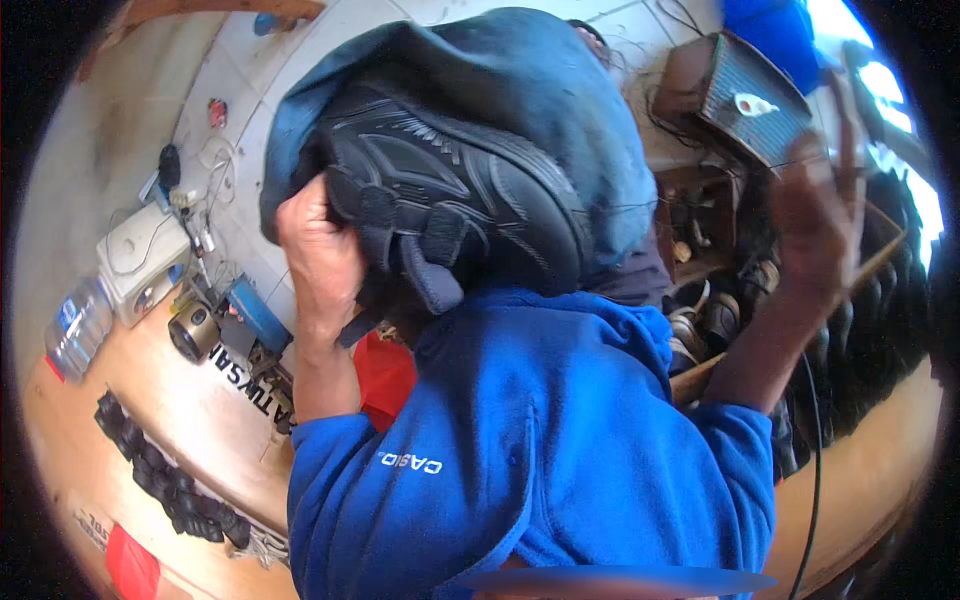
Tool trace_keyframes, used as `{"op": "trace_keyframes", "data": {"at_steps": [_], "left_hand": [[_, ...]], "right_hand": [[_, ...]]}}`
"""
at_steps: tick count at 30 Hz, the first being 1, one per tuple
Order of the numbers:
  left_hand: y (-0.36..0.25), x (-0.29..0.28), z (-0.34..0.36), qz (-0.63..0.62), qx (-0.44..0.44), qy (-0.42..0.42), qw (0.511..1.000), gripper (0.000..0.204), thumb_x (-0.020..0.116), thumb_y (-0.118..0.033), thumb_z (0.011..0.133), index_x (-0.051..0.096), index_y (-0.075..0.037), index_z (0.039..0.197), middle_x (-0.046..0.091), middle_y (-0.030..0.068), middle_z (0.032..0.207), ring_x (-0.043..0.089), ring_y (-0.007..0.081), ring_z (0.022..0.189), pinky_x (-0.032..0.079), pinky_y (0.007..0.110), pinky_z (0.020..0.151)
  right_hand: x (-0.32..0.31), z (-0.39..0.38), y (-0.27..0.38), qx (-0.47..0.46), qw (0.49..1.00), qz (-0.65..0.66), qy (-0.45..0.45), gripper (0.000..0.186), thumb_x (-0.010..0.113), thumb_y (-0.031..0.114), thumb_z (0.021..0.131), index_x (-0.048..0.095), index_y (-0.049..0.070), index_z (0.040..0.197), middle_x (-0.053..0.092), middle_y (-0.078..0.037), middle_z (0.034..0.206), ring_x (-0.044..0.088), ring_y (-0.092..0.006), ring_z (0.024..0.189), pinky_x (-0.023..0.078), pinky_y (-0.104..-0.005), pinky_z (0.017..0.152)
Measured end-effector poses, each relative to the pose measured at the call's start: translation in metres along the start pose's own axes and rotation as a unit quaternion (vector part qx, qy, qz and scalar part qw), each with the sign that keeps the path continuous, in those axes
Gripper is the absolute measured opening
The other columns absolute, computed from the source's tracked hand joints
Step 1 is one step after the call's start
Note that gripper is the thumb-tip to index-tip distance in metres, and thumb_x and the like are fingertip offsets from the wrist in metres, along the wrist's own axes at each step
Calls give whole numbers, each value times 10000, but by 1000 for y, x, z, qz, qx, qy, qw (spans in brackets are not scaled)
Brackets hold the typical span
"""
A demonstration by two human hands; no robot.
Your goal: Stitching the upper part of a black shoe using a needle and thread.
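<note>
A black shoe (440, 170) with ridged sides and dangling grey-black straps (428, 268) lies across my lap. Under it, a worn blue-grey cloth (590, 130) covers my knees. My left hand (322, 240) grips the shoe at its left end, fingers closed around the edge; part of them is hidden behind the shoe. Raised well away on the right is my right hand (820, 215), blurred by motion. Its fingers look stretched and apart, and I make out nothing held in them.
To the right, a box-like stand (755, 100) carries a small white object (755, 104), with a blue container (775, 35) behind it. Below are a wooden tray of shoes (715, 310) and a dark cable (815, 450). Leftward are a clear plastic bottle (80, 325) and a round metallic device (194, 332).
</note>
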State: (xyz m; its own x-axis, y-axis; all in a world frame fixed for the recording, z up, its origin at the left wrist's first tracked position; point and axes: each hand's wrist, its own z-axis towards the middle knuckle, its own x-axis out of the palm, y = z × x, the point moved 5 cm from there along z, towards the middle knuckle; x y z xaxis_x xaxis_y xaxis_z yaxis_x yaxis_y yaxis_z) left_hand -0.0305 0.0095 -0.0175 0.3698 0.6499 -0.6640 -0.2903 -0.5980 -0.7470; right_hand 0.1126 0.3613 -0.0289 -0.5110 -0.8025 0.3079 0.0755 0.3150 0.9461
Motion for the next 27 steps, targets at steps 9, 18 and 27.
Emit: {"op": "trace_keyframes", "data": {"at_steps": [9, 18, 27], "left_hand": [[13, -53, -14, 32, -14, -114, 993, 181, 593, 37, 839, 578, -8, 664, 653, 58, 720, 547, 62, 567, 410, 209, 495], [58, -103, -6, -381, -177, -162, 893, 194, 528, -148, 956, 586, 0, 845, 675, 156, 984, 666, 190, 897, 532, 338, 753], [127, -108, 33, -697, -201, -98, 681, 219, 507, -140, 961, 473, -35, 772, 305, -16, 554, 281, 97, 498, 272, 257, 474]], "right_hand": [[92, -27, -21, 56, 936, -254, 239, 849, 685, 118, 812, 164, 24, 1475, 655, -144, 1035, 448, -14, 527, 307, -147, 470], [116, -3, -14, -6, 993, -65, 100, 613, 521, 72, 911, 228, -44, 1437, 584, -82, 719, 482, -62, 467, 356, -130, 427], [146, -7, -45, -6, 859, -439, 263, 742, 789, 334, 735, 454, 186, 1380, 341, 27, 425, 298, -75, 403, 254, -288, 452]]}}
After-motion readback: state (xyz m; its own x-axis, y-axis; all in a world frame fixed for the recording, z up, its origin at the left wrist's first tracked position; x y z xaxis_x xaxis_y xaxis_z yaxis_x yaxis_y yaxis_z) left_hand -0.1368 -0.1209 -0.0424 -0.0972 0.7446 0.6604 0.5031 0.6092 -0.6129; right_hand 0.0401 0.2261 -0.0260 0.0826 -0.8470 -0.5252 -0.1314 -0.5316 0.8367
